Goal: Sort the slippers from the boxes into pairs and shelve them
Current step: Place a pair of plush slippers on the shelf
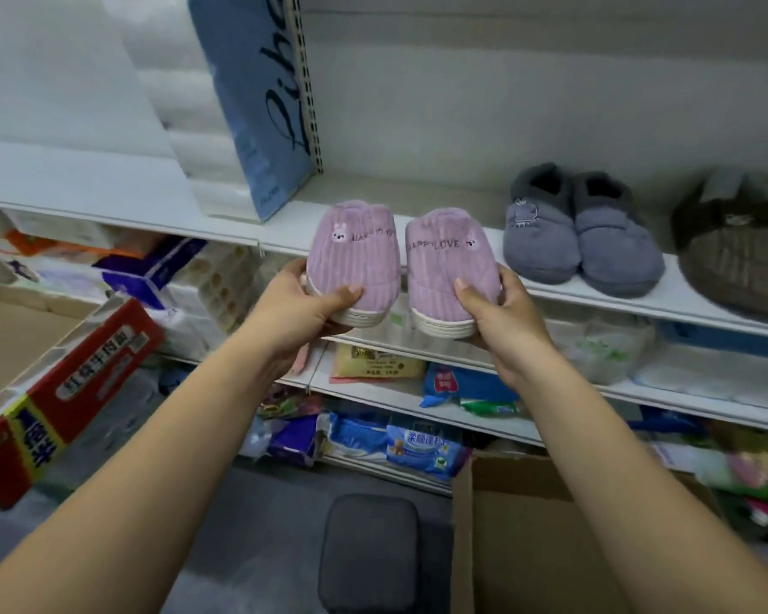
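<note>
Two pink corduroy slippers with cream soles and rabbit embroidery are held side by side at the front edge of the white shelf (453, 201). My left hand (315, 310) grips the toe of the left pink slipper (351, 248). My right hand (502, 310) grips the toe of the right pink slipper (446, 259). Their heels reach over the shelf edge; I cannot tell whether they rest on it. A grey-blue pair of slippers (581, 232) stands on the same shelf just to the right, and a brown slipper (741, 254) lies further right.
A blue printed box (258, 104) leans on the shelf at the left. Lower shelves hold packets of tissues and wipes (422, 445). An open cardboard box (528, 547) sits at lower right, a red carton (63, 392) at left, a dark stool (369, 551) below.
</note>
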Tool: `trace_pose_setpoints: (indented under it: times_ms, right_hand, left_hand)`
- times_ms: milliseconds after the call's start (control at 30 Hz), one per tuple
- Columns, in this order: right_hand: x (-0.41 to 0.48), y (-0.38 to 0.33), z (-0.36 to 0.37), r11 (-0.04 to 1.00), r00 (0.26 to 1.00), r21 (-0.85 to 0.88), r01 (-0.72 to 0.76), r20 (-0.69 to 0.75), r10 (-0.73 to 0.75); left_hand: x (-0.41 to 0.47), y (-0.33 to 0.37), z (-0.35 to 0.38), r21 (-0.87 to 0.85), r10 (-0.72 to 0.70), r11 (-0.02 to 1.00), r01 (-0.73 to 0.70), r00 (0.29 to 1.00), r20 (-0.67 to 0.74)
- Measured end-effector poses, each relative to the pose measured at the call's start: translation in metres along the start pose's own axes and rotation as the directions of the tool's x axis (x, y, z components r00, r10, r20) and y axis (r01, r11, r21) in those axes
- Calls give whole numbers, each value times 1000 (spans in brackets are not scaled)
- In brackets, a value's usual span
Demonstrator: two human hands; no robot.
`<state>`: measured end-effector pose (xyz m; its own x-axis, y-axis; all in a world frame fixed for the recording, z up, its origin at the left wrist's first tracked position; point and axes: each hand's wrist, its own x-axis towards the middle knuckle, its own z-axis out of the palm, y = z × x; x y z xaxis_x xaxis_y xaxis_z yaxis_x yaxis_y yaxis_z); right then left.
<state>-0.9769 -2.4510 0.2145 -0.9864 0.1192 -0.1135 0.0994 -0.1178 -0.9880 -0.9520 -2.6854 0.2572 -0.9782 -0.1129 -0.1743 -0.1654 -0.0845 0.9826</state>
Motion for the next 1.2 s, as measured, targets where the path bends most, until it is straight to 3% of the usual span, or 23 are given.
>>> trace_pose_setpoints:
  times_ms: [100,267,367,500,567,633,867,1200]
  right_hand:
    - [33,-9,17,999,999,47,-12,-40,14]
    - [97,-12,44,992,990,-123,6,-139,-24]
    - [130,-8,56,967,987,-254,-10,-156,-31]
    - [161,6,79,875,988,-479,-64,-156,-13]
    - [173,8,87,818,978,-569,-86,-203,-38]
    - [182,9,93,779,976,-622,-80,-207,-65]
    - [191,12,100,641,965,-759,-112,-238,-113]
    - [188,8,107,551,991,-834,-28,-94,-92]
  left_hand:
    - [46,0,-5,-3,-13,1000,13,1000,23]
    - [136,3,-11,68,-13,998,8,997,78]
    - [183,0,-14,259,34,962,-87,979,200]
    - [235,-10,-25,650,96,691,-316,931,351]
    - [259,-13,-31,762,174,518,-387,921,349]
    - [276,-13,-38,789,223,432,-437,899,377]
    - [291,-20,-48,708,240,431,-560,827,509]
    - [260,-37,-51,725,341,501,-472,878,336]
